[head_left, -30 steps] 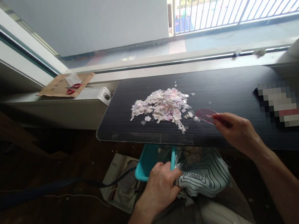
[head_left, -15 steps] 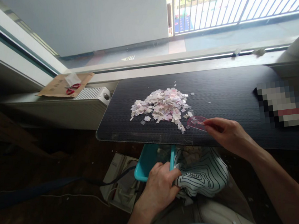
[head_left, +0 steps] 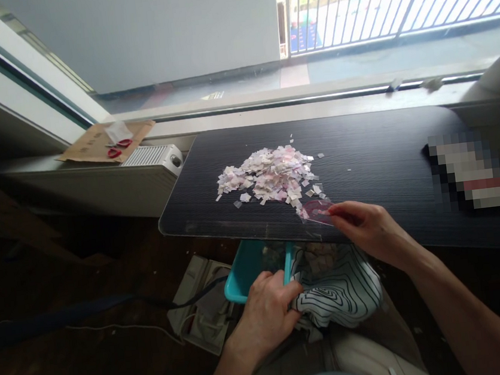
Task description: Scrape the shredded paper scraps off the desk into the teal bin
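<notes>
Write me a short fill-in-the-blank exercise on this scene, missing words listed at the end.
1. The ____ holds the translucent pink piece by the pile of small scraps.
2. The ____ is at the edge of the turquoise bin.
3. Red-handled ____ lie on the brown paper.

Missing words: right hand; left hand; scissors.
</notes>
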`<act>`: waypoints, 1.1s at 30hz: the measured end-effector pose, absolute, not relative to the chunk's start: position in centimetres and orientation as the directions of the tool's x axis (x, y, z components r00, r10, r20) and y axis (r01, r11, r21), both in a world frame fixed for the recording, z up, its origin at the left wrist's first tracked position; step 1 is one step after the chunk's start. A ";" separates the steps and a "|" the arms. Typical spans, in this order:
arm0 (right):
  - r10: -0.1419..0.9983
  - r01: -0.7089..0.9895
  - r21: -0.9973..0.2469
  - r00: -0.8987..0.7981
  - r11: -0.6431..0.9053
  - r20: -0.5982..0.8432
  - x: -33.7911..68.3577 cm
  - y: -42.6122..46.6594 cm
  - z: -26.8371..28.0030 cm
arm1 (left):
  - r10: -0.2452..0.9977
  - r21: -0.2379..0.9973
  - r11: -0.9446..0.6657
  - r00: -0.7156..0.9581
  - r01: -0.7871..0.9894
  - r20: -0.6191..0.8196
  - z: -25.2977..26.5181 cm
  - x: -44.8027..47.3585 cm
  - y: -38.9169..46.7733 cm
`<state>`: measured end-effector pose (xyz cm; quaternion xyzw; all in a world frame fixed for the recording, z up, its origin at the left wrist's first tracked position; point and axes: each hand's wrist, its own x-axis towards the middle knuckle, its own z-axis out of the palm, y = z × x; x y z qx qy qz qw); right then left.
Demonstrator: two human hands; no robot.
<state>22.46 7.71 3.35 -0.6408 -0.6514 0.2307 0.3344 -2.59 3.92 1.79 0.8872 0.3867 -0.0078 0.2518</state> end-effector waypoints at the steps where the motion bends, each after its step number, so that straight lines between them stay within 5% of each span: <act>1: 0.987 0.690 -0.720 0.055 0.072 0.152 22.5 7.7 3.4 | 0.682 0.441 -0.574 0.701 0.690 -0.209 1.8 -2.6 3.9; 7: 0.985 0.794 -0.607 0.087 0.024 0.152 23.6 6.9 4.3 | 0.687 0.431 -0.574 0.696 0.696 -0.209 1.7 -2.7 3.8; 14: 0.981 0.744 -0.658 0.019 0.116 0.194 22.9 7.4 3.8 | 0.681 0.427 -0.574 0.697 0.699 -0.225 2.0 -2.6 4.0; 22: 0.994 0.817 -0.575 0.096 -0.045 0.059 24.5 5.7 5.3 | 0.692 0.429 -0.567 0.689 0.703 -0.215 2.0 -2.8 3.7; 33: 0.998 0.781 -0.625 0.046 -0.004 0.050 25.6 4.1 4.9 | 0.673 0.442 -0.585 0.711 0.680 -0.203 2.5 -2.2 3.7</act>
